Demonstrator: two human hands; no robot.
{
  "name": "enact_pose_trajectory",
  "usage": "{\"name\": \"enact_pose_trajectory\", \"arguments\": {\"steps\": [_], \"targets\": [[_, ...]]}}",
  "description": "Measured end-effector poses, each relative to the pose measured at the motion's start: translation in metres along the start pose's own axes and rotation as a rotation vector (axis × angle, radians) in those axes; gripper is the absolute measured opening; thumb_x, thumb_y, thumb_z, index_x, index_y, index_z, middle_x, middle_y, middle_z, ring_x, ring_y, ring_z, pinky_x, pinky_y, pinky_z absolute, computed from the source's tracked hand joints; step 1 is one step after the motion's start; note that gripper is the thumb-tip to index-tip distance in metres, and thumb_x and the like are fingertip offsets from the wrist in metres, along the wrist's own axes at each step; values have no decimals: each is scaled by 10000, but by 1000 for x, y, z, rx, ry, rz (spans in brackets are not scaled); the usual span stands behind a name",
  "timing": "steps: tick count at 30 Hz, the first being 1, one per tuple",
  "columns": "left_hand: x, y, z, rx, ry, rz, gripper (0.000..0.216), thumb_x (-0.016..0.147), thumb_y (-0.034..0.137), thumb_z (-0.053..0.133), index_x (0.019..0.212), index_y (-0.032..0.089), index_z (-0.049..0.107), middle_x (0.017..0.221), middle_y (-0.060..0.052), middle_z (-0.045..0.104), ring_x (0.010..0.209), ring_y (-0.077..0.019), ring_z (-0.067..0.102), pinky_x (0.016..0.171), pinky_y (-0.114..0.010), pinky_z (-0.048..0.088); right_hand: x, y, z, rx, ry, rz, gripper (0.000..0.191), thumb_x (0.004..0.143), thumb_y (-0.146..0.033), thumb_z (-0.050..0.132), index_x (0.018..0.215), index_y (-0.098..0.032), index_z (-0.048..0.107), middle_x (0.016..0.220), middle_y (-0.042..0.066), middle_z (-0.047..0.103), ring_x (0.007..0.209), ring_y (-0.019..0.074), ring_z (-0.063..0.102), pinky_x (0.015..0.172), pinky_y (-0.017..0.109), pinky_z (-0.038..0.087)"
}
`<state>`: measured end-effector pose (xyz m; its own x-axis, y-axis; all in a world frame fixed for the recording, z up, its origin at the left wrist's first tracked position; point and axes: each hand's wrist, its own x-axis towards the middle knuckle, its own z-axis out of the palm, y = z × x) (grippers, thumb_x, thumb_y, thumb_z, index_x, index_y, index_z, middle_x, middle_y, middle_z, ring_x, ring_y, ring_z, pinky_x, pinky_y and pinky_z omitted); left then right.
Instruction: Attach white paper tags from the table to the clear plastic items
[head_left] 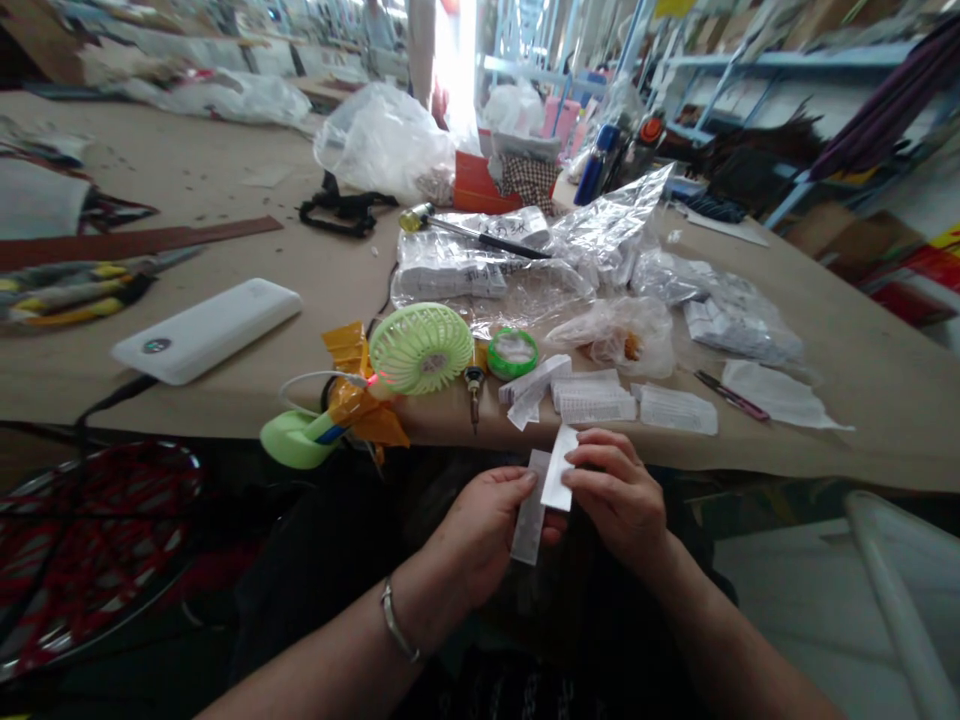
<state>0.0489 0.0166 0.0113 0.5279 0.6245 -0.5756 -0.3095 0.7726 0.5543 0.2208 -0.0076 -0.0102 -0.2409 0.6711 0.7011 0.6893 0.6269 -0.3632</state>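
My left hand (pixel 487 520) pinches a narrow, translucent whitish strip (pixel 529 530) between thumb and fingers, its lower end hanging below the thumb. My right hand (pixel 619 490) grips a white folded label strip (pixel 559 470) by its right side. The two strips meet or overlap in front of me, just off the table's front edge. Beyond them on the table lie stacks of printed white labels (pixel 594 398), a further label pile (pixel 679 409) and some loose white strips (pixel 534 385).
A green fan (pixel 421 350) is taped at the table edge, beside a soldering-iron-like tool (pixel 474 390) and a round green container (pixel 513 352). A white power bank (pixel 210 328) lies left; a pink-handled cutter (pixel 731 395) lies right. Clear plastic bags (pixel 495 285) and a hammer-like tool (pixel 480 238) lie behind.
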Motion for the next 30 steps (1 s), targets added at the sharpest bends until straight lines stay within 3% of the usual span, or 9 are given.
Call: {"name": "enact_pose_trajectory", "arguments": {"steps": [4, 14, 18, 21, 24, 27, 30], "targets": [[3, -4, -3, -110, -5, 59, 69, 757, 119, 597, 782, 63, 629, 635, -58, 632, 499, -109, 568, 485, -206, 442, -1, -18, 6, 49, -136, -105, 85, 810, -155, 609, 825, -219, 664, 836, 33, 669, 971, 207, 551, 846, 396, 477], [0, -11, -2, -91, -65, 40, 133, 682, 149, 684, 773, 58, 653, 638, -53, 629, 504, -85, 551, 466, -163, 394, -11, -24, 10, 44, -190, -130, 134, 806, -102, 599, 862, -212, 650, 877, 20, 678, 1011, 196, 541, 881, 376, 468], [0, -12, -2, -95, -17, 39, 66, 735, 125, 638, 778, 75, 637, 631, -44, 631, 491, -82, 560, 476, -167, 425, -15, -22, 3, -12, -205, -101, 222, 813, -146, 593, 1017, -230, 620, 959, 35, 671, 1046, 216, 543, 907, 407, 470], [-1, -11, -3, -26, 44, -4, 71, 799, 138, 579, 834, 86, 611, 690, -83, 671, 558, -136, 623, 561, -242, 508, -20, -3, -17, -216, -113, 43, 369, 833, -198, 566, 1200, -212, 524, 1074, 84, 628, 1115, 247, 506, 931, 441, 456], [-2, -10, -4, 27, 90, -22, 62, 822, 148, 559, 841, 93, 581, 708, -102, 685, 589, -161, 647, 576, -265, 526, -30, 26, -41, -575, -9, 259, 485, 851, -313, 543, 1289, -128, 446, 1162, 168, 560, 1149, 301, 462, 952, 487, 414], [-1, -12, -4, 42, 100, -36, 59, 826, 150, 556, 835, 94, 572, 706, -104, 687, 581, -159, 648, 557, -256, 525, -41, 48, -56, -809, -104, 343, 492, 857, -352, 526, 1285, -118, 463, 1220, 178, 539, 1166, 322, 445, 963, 491, 372], [0, -14, -5, 51, 104, -48, 73, 828, 154, 554, 835, 88, 586, 703, -107, 688, 581, -160, 651, 550, -254, 526, -48, 56, -62, -851, -142, 321, 373, 870, -283, 508, 1225, -169, 535, 1188, 118, 593, 1138, 279, 480, 966, 438, 349]]}}
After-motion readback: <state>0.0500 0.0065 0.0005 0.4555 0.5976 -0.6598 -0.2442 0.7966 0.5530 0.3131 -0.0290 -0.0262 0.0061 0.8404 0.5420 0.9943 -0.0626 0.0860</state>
